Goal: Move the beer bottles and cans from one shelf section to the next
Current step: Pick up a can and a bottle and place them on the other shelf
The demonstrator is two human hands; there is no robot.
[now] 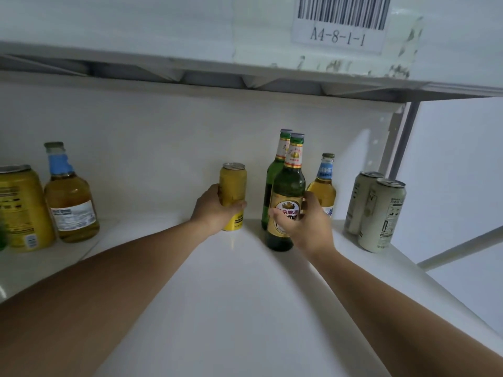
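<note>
At nine o'clock, a yellow can and amber bottle stand apart. Centre shelf, the left hand wraps its fingers round a yellow aluminium can; the right hand grips a green glass beer bottle. Seemingly mid-transfer; next, lift both clear.

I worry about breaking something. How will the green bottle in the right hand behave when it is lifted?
The green bottle looks like glass and seems full, so probably heavy and breakable. It is tall and narrow, so it may tip if nudged. The right hand grips its smooth label low down; the fingers could slip. A second green bottle stands close behind, so they might knock.
</note>
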